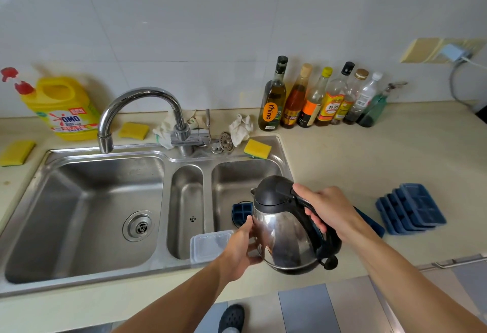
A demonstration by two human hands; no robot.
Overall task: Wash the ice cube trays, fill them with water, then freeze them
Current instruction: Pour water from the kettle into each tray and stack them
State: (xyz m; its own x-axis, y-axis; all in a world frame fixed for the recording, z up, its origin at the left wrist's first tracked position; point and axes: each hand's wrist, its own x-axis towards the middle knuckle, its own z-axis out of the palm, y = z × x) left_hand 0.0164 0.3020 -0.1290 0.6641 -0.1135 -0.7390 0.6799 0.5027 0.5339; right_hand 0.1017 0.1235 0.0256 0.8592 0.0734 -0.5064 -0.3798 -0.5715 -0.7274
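A steel electric kettle (284, 230) with a black lid and handle hangs tilted over the right sink basin. My right hand (329, 211) grips its black handle from the right. My left hand (242, 248) cups the kettle's steel body from the left and below. Under the kettle lies a blue ice cube tray (241, 212) across the basin; its far end (371, 223) shows past my right wrist. A stack of several blue ice cube trays (411, 208) rests on the counter to the right. A clear plastic lid (208, 244) lies on the sink's front rim.
The steel sink (168, 158) has a big left basin, a narrow middle one and a right one, with the faucet (139, 114) behind. Yellow sponges (257, 148), a rag, a yellow detergent jug (63, 108) and a row of bottles (316, 98) line the back.
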